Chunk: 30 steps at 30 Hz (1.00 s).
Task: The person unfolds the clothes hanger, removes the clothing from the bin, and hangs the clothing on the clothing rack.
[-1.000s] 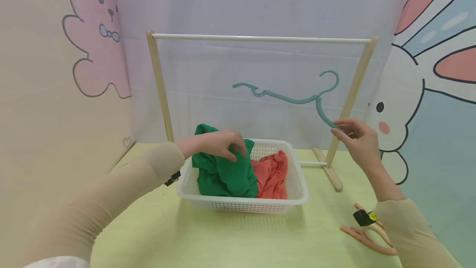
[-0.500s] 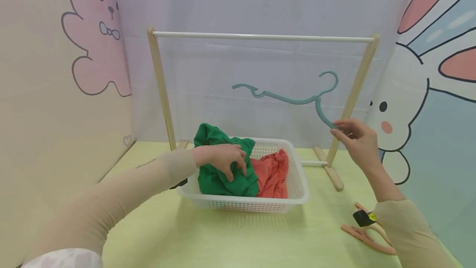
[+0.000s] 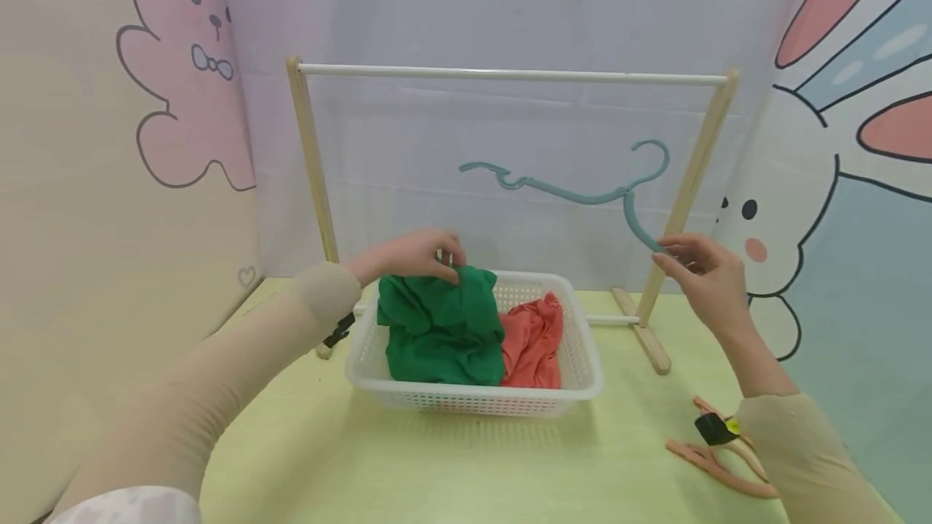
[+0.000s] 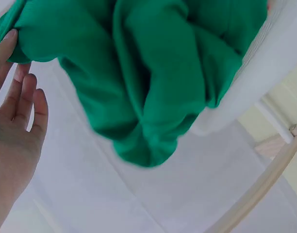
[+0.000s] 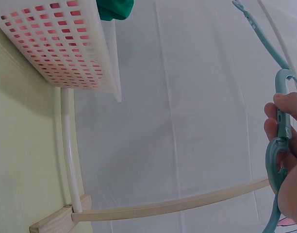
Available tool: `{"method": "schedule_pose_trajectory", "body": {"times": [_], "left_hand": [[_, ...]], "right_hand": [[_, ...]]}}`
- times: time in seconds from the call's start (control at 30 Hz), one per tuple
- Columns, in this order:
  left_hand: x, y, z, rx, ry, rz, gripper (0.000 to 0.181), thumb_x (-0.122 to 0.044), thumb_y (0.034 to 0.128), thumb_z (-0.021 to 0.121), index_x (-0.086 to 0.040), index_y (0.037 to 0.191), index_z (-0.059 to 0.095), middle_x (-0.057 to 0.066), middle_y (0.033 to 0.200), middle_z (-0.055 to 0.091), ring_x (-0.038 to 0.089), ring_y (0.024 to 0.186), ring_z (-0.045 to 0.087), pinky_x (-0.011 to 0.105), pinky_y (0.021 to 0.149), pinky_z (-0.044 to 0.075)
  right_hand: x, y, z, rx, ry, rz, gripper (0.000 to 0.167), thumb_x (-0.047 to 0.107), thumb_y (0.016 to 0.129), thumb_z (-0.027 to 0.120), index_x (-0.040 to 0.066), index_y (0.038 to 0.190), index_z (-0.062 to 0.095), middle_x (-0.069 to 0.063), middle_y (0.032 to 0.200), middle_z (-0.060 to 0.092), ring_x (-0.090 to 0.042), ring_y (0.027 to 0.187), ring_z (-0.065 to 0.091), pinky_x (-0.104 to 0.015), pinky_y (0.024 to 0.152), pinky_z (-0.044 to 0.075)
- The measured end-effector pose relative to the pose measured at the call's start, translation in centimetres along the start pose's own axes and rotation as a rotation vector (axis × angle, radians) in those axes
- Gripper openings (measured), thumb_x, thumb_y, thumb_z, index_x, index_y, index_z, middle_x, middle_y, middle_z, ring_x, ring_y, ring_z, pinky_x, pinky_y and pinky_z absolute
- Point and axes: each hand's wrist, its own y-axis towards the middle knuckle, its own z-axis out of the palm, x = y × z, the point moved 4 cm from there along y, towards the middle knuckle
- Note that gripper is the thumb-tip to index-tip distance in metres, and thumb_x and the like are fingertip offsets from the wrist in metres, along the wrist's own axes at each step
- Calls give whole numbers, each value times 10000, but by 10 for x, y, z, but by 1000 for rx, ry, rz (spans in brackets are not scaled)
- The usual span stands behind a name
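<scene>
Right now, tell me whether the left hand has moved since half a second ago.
Yes. In the head view, the left hand has moved up and slightly left, judged against the clothes rack.

My left hand (image 3: 415, 253) pinches the top of a green cloth (image 3: 444, 338), which lies beside a red cloth (image 3: 531, 342) in a white basket (image 3: 473, 401) on the table (image 3: 437, 471). My right hand (image 3: 708, 280) grips one arm of a blue-green hanger (image 3: 582, 199) before the rack (image 3: 510, 73); an orange hanger (image 3: 721, 473) lies partly hidden by my right sleeve (image 3: 801, 451).
</scene>
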Motion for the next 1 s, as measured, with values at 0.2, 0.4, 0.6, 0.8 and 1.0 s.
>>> {"method": "schedule_pose_trajectory", "body": {"times": [0.2, 0.4, 0.6, 0.8, 1.0], "left_hand": [[9, -14, -42, -206, -54, -42, 146, -131, 939, 666, -51, 1054, 707, 149, 1133, 669, 309, 1083, 594, 458, 950, 498], [12, -22, -76, -418, -9, -71, 149, -116, 961, 634, -11, 1057, 679, 184, 1100, 684, 312, 1086, 615, 453, 961, 500], [-5, -15, -113, -505, 13, -83, 118, -117, 961, 610, -23, 1005, 666, 173, 1051, 693, 290, 1046, 626, 472, 994, 478], [-14, -13, -138, -524, -38, -137, 125, -143, 974, 569, -49, 933, 641, 130, 946, 676, 254, 949, 638, 411, 910, 474], [-19, -16, -164, -605, -122, -166, 136, -156, 986, 538, -65, 919, 614, -16, 729, 544, 165, 764, 502, 307, 772, 405]], "right_hand": [[16, -4, -1, 9, 6, -3, 214, -30, 865, 707, -101, 1060, 657, 327, 806, 633, 118, 684, 592, -52, 626, 460], [2, -1, 0, 16, -3, 12, 223, -12, 865, 716, -80, 1071, 666, 343, 813, 632, 125, 692, 594, -47, 634, 458], [9, 2, 1, 4, -7, 12, 223, 1, 866, 720, -81, 1068, 668, 341, 792, 629, 119, 679, 587, -54, 619, 446], [-3, 5, 1, 16, -2, 19, 229, 16, 871, 722, -39, 1089, 681, 339, 809, 642, 112, 685, 600, -52, 636, 448], [-1, 5, 1, 11, -21, 37, 237, 31, 879, 719, -52, 1095, 668, 349, 795, 632, 114, 669, 597, -60, 619, 452]]}}
